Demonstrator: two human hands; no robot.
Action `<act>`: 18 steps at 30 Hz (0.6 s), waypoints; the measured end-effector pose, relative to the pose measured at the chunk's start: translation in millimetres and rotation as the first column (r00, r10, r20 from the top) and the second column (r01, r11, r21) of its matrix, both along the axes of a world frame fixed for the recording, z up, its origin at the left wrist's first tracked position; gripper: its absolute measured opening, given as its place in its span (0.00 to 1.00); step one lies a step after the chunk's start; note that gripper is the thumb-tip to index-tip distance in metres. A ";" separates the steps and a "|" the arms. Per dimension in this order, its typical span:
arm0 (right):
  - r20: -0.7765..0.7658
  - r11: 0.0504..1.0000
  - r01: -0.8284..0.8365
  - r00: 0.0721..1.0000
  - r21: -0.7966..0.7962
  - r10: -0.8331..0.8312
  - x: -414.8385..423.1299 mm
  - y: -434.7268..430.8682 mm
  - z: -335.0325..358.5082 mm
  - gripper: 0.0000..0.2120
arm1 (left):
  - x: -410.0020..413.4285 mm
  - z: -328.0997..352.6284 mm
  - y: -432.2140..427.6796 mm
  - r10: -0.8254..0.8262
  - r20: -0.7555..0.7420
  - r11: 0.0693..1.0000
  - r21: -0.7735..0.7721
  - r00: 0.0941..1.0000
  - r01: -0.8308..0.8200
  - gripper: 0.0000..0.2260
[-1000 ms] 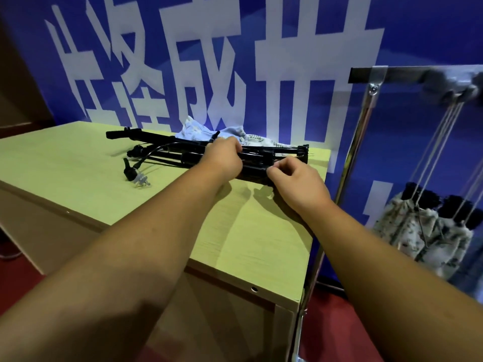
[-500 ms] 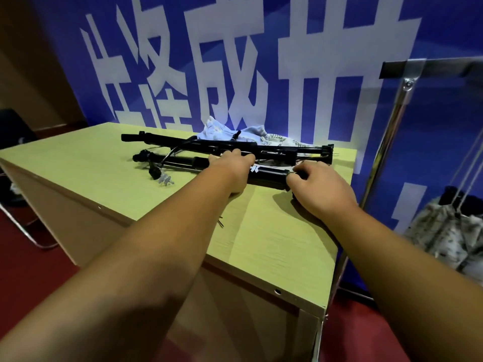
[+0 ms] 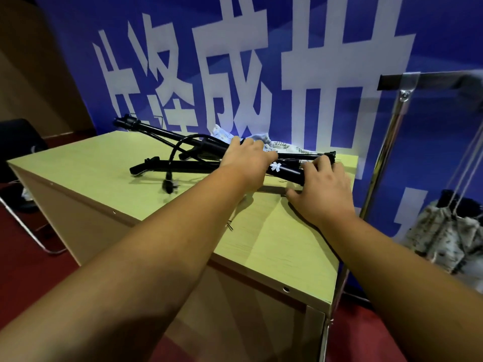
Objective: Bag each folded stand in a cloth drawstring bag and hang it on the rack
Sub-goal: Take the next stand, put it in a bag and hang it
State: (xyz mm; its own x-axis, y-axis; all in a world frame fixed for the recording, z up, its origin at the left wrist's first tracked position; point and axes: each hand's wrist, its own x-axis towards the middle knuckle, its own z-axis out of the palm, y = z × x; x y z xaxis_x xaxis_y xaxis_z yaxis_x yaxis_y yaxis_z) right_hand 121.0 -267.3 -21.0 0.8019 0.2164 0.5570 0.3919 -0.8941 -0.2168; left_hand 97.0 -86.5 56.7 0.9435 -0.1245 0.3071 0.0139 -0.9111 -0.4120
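The folded stand (image 3: 287,171) is lying on the table (image 3: 91,165) under both hands. The right hand (image 3: 322,190) is gripping its right end, fingers curled over; the left hand (image 3: 245,163) is pressing across it, fingers nearly straight.

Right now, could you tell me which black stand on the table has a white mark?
The nearer stand, whose end the right hand holds: a white mark sits on its tube. The farther stand, by the cloth bag, shows none.
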 end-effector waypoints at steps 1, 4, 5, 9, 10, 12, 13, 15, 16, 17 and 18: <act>0.001 1.000 -0.002 1.000 -0.007 0.002 -0.8 -0.2 0.5 0.31 | -0.7 2.8 -3.7 -0.003 0.005 1.000 0.027 1.000 0.003 0.28; -0.010 0.999 -0.001 1.000 0.040 0.002 -1.2 -1.2 0.7 0.27 | -1.0 7.2 -10.9 -0.026 0.026 0.997 0.072 0.999 0.024 0.27; -0.024 0.997 -0.003 1.000 0.075 0.005 -0.7 -1.0 0.9 0.24 | -1.0 7.6 -11.6 -0.039 0.042 0.997 0.069 0.998 0.036 0.27; -0.119 0.978 0.014 0.993 0.207 0.011 -0.3 -0.4 2.1 0.19 | -0.3 6.2 -5.4 -0.093 0.227 0.995 -0.002 0.969 0.096 0.25; -0.138 0.976 0.021 0.990 0.216 0.009 -0.1 -1.2 2.2 0.19 | -3.4 8.5 -2.4 -0.080 0.285 0.996 -0.024 0.955 0.091 0.24; -0.172 0.978 0.036 0.985 0.206 -0.001 1.0 -2.3 1.9 0.19 | -14.1 15.3 7.0 -0.013 0.380 0.999 -0.026 0.925 0.025 0.25; -0.188 0.980 0.042 0.982 0.195 -0.005 1.3 -2.4 2.1 0.19 | -21.2 20.3 12.8 0.041 0.423 0.999 0.002 0.905 -0.046 0.26; -0.200 0.983 0.038 0.980 0.178 -0.002 2.1 -1.7 2.3 0.18 | -35.1 30.0 26.7 0.228 0.478 0.967 -0.012 0.848 -0.253 0.32; -0.202 0.984 0.031 0.979 0.174 0.004 1.8 -1.0 2.0 0.18 | -41.2 33.8 34.2 0.346 0.466 0.933 -0.081 0.814 -0.350 0.32; -0.203 0.985 0.025 0.979 0.170 0.010 1.9 -0.7 2.0 0.18 | -45.9 37.0 41.4 0.469 0.416 0.882 -0.176 0.779 -0.437 0.31; -0.204 0.986 0.020 0.979 0.166 0.014 1.6 -0.4 2.0 0.18 | -49.1 39.1 49.3 0.576 0.329 0.817 -0.281 0.749 -0.504 0.30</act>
